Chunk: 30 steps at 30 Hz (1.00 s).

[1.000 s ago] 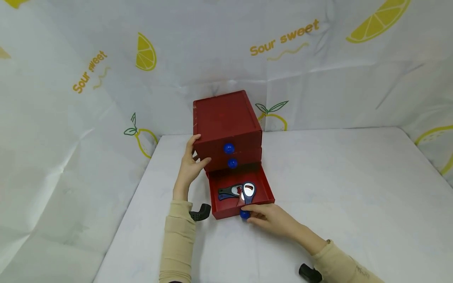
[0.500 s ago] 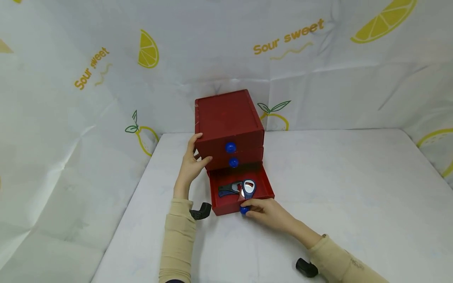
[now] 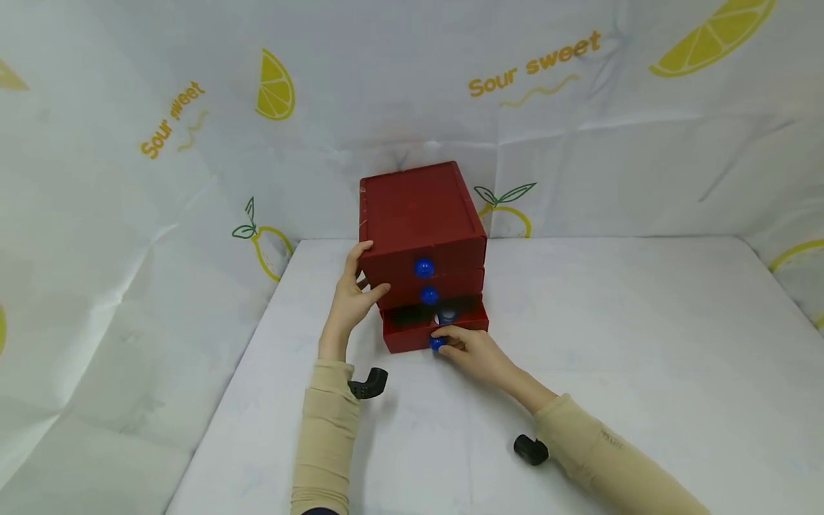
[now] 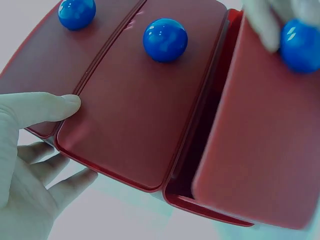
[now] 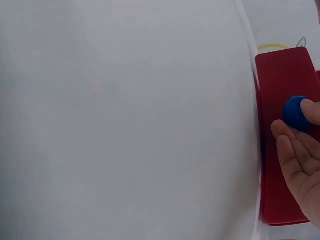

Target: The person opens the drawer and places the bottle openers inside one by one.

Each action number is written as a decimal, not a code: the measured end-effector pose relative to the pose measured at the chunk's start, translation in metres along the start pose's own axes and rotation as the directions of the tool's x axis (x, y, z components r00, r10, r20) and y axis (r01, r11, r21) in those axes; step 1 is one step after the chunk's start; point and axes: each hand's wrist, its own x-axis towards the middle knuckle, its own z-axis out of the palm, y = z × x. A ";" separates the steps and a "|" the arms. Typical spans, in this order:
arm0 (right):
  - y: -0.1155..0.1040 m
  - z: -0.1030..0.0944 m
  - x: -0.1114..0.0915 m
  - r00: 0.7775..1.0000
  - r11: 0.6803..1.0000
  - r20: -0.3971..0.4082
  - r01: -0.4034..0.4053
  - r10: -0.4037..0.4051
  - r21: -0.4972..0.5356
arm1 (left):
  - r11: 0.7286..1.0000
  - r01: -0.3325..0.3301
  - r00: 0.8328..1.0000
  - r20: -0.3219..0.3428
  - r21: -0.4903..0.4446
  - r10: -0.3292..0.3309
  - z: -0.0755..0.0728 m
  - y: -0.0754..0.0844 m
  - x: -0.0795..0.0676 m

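Observation:
A red three-drawer cabinet (image 3: 418, 207) with blue knobs stands at the back of the table in the head view. My left hand (image 3: 345, 307) grips its left front corner, thumb on the front and fingers along the side. The bottom drawer (image 3: 407, 340) is pulled part way out. Between thumb and fingers my right hand (image 3: 476, 355) pinches that drawer's blue knob (image 3: 437, 343). Inside the drawer, part of a bottle opener (image 3: 448, 315) shows; the rest of the contents is hidden under the drawers above. In the left wrist view the upper two drawers (image 4: 125, 115) are flush.
White cloth with lemon prints (image 3: 275, 84) hangs behind and to the left of the white table (image 3: 611, 322). A black wrist mount (image 3: 369, 384) sticks out from the left sleeve, another black mount (image 3: 531, 450) from the right one.
My right hand has pushed the bottom drawer inward by its knob, and the bottle openers have mostly gone out of sight. The left hand keeps its grip on the cabinet.

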 end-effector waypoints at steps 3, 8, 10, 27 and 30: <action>0.005 0.001 0.009 0.999 1.000 -0.029 -0.021 0.022 0.015 | 0.999 0.030 0.999 0.020 -0.026 -0.029 0.001 0.008 -0.002; 0.009 0.000 0.024 0.998 0.999 -0.050 -0.023 0.024 0.023 | 0.997 0.064 0.998 0.021 -0.040 -0.063 0.000 0.024 -0.004; 0.010 -0.001 0.029 0.998 0.999 -0.059 -0.024 0.025 0.022 | 0.997 0.062 0.998 0.020 -0.036 -0.062 0.000 0.027 -0.004; 0.016 0.000 0.046 0.997 0.997 -0.018 -0.070 0.071 0.039 | 0.997 0.069 0.997 0.021 -0.026 -0.069 -0.003 0.027 -0.003; 0.014 0.002 0.044 0.997 0.997 -0.006 -0.073 0.072 -0.038 | 0.997 0.082 0.996 0.022 0.004 -0.082 -0.002 0.028 -0.004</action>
